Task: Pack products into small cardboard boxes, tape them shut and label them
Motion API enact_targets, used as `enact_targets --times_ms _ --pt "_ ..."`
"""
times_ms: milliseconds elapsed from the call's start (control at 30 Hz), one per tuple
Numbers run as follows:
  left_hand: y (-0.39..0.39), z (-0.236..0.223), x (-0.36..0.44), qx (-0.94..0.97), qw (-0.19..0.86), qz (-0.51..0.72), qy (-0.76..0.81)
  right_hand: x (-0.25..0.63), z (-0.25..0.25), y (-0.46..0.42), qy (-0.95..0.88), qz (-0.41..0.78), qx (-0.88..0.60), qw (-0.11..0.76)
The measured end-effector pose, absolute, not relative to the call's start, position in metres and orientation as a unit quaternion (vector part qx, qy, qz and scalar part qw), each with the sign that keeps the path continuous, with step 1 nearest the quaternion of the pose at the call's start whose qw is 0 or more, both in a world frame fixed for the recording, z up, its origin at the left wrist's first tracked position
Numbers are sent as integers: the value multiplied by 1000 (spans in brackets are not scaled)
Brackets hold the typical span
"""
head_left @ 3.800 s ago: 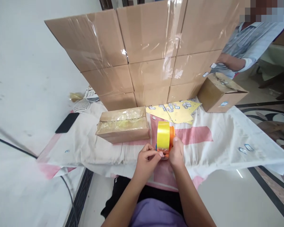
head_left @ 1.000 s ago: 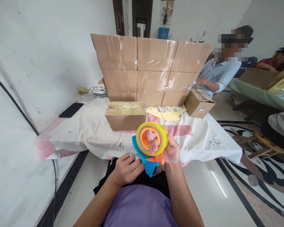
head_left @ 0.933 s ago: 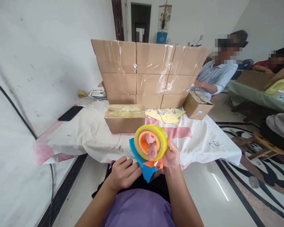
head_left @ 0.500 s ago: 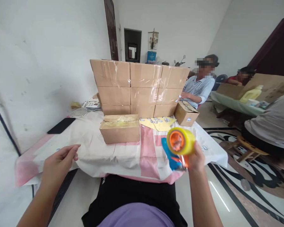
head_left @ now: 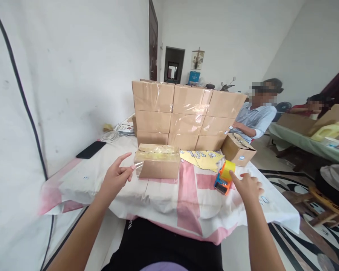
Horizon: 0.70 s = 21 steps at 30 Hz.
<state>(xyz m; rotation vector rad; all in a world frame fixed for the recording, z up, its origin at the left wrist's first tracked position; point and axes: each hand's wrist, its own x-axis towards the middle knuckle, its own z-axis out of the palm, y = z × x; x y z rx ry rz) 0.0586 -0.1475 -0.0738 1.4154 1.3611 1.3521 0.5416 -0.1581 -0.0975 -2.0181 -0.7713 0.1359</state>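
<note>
My right hand point(head_left: 247, 186) hovers open just right of a tape dispenser point(head_left: 224, 177), orange and blue with a yellow-tinted roll, which stands on the white and pink cloth point(head_left: 183, 195). Its index finger reaches toward the dispenser. My left hand point(head_left: 115, 177) is raised left of a small taped cardboard box point(head_left: 158, 165). Thumb and fingers pinch a short strip of clear tape point(head_left: 138, 165), the index finger stretched out. Yellow sheets with small stickers point(head_left: 203, 158) lie behind the dispenser.
A wall of wrapped cardboard boxes point(head_left: 183, 113) stands behind. An open box point(head_left: 238, 148) sits at its right, a black phone point(head_left: 90, 149) at the left. A person in a light blue shirt point(head_left: 254, 120) sits beyond; another person point(head_left: 336, 177) and a stool point(head_left: 324, 199) are at right.
My right hand set the tape dispenser down on the cloth and let go. My left hand rose toward the small box with a tape strip. The camera tilted up.
</note>
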Motion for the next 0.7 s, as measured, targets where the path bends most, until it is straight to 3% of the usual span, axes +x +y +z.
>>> enact_targets --times_ms 100,267,433,567,700 --pt "-149 -73 74 592 332 524 514 518 -82 -171 -416 -26 -803 427" --pt "-151 -86 107 727 310 390 473 416 -56 -159 -660 183 -567 457" --pt "-148 -85 113 848 226 269 398 336 -38 -125 -783 284 -427 351" --pt "-142 -75 94 845 214 294 392 316 -22 -101 -828 402 -294 257" --pt "-131 -80 78 805 254 359 399 306 -11 -84 -844 383 -292 237"
